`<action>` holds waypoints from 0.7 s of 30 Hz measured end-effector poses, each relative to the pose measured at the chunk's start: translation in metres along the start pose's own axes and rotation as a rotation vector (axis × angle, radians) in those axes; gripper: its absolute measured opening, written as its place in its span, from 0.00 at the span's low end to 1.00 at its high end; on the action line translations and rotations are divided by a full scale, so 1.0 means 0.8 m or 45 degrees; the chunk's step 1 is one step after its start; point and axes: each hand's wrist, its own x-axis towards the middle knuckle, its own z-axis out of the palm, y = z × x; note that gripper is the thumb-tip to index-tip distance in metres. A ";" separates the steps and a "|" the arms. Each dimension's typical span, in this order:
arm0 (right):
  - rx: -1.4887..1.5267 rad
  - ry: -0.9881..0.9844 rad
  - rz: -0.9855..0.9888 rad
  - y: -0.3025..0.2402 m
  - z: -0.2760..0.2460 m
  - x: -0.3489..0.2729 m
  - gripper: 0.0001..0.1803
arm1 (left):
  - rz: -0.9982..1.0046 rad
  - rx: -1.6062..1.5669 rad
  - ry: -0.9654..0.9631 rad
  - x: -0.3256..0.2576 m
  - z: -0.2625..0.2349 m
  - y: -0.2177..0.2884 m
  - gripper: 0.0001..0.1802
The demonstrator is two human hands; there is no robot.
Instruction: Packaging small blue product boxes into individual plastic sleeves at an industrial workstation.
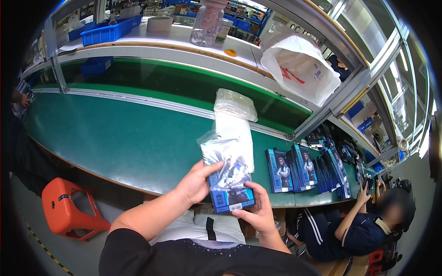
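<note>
One blue box (229,191) sits in our two hands above the near edge of the green bench (115,138), and it is partly inside a clear plastic sleeve (225,158); the sleeve covers its upper part, while the lower end with the pale label stands bare, so we judge the bagging about half done, the sleeve still to be drawn over the rest. Our left hand (198,181) is closed on the box's left edge, thumb across the front, pinching box and sleeve together; our right hand (258,209) grips the lower right corner, fingers curled beneath, thumb on top.

Just behind the box a stack of clear bags (235,124) lies on the bench, apparently the supply of sleeves; whether any box has been finished and laid aside we cannot tell. To the right a row of upright blue boxes (304,172) stands near the bench edge, none visibly sleeved, which suggests plenty is left. Beyond them a seated co-worker (368,225) reaches a hand toward that row. A white plastic bag (301,66) hangs from the frame above; an orange stool (69,207) stands on the floor to our left.
</note>
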 end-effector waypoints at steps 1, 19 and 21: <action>-0.008 -0.006 -0.005 -0.001 0.001 0.007 0.41 | 0.012 0.084 0.022 -0.002 0.004 -0.005 0.21; -0.858 -0.417 -0.486 -0.054 0.059 0.065 0.23 | -0.416 0.012 -0.111 -0.021 -0.005 -0.004 0.18; -0.485 -0.460 -0.303 -0.059 0.055 0.059 0.23 | -0.300 0.061 -0.027 -0.027 0.006 0.000 0.15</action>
